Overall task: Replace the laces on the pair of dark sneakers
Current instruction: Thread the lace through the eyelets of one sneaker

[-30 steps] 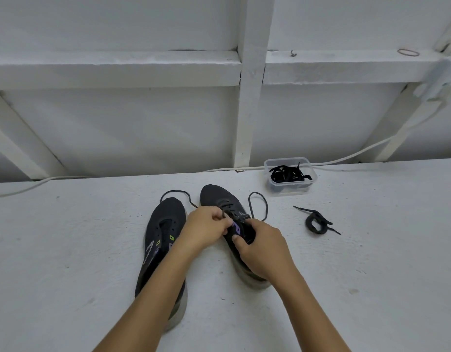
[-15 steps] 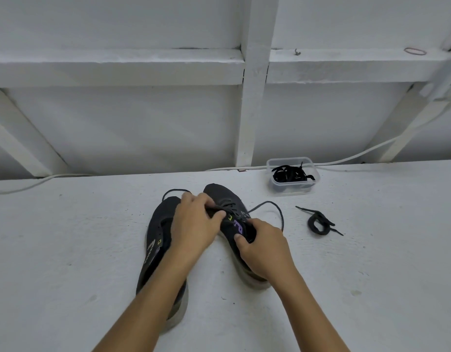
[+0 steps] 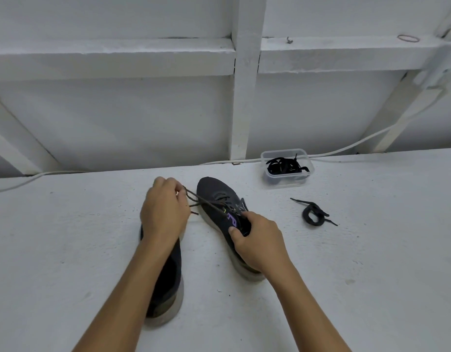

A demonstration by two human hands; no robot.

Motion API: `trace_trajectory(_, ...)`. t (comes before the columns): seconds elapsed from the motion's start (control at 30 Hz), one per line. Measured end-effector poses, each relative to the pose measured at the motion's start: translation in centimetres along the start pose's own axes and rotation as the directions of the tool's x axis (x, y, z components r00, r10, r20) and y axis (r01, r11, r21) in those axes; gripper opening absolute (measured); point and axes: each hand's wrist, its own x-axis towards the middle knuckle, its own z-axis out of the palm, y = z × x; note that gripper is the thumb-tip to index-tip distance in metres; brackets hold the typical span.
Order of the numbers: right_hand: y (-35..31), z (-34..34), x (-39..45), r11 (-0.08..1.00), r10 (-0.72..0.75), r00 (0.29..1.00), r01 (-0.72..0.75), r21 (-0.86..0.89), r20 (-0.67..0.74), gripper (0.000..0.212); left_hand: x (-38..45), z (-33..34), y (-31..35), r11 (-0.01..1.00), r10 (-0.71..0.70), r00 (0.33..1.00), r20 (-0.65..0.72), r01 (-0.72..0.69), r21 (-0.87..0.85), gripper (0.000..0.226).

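Old lace: thin, dark, limp cord, judged light and floppy; best taken near the tips and drawn along its run, since slack likely snags in the eyelets. It is pinched in the curled fingers of the left hand, pulled taut leftward out of the right sneaker. That sneaker is braced at the collar by the gripping right hand. Left sneaker lies beside it on the desk, partly under the left forearm. Both dark knit, pale soles.
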Motion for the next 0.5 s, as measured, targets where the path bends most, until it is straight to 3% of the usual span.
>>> trace_trajectory(0.07,-0.1,0.0,0.0,1.000,-0.006,1.000,0.006,0.000,-0.010,0.031,-0.6,0.0,0.1,0.978,0.201,0.979,0.036,-0.198,-0.058,0.017)
trace_trajectory(0.13,-0.2,0.0,0.1,1.000,-0.009,1.000,0.009,0.001,-0.025,0.028,-1.4,0.3,0.7,0.899,0.425,0.900,0.098,-0.408,-0.159,0.027)
trace_trajectory(0.2,-0.2,0.0,0.1,1.000,-0.015,0.999,0.015,0.007,-0.033,0.027,-1.6,1.0,1.1,0.843,0.532,0.827,0.182,-0.499,-0.200,0.028)
trace_trajectory(0.4,0.0,-0.2,-0.2,0.999,-0.023,0.999,0.025,0.045,-0.049,0.024,-0.9,2.6,1.5,0.898,0.405,0.800,0.443,-0.439,-0.028,0.014)
trace_trajectory(0.43,0.0,-0.2,-0.2,0.999,-0.020,0.999,0.022,0.045,-0.049,0.025,-0.8,2.4,1.4,0.910,0.399,0.813,0.425,-0.409,-0.071,0.011)
trace_trajectory(0.5,-0.1,-0.2,-0.2,0.999,-0.013,0.999,0.015,0.037,-0.043,0.029,-0.2,1.2,0.6,0.947,0.299,0.914,0.273,-0.249,-0.202,0.007)
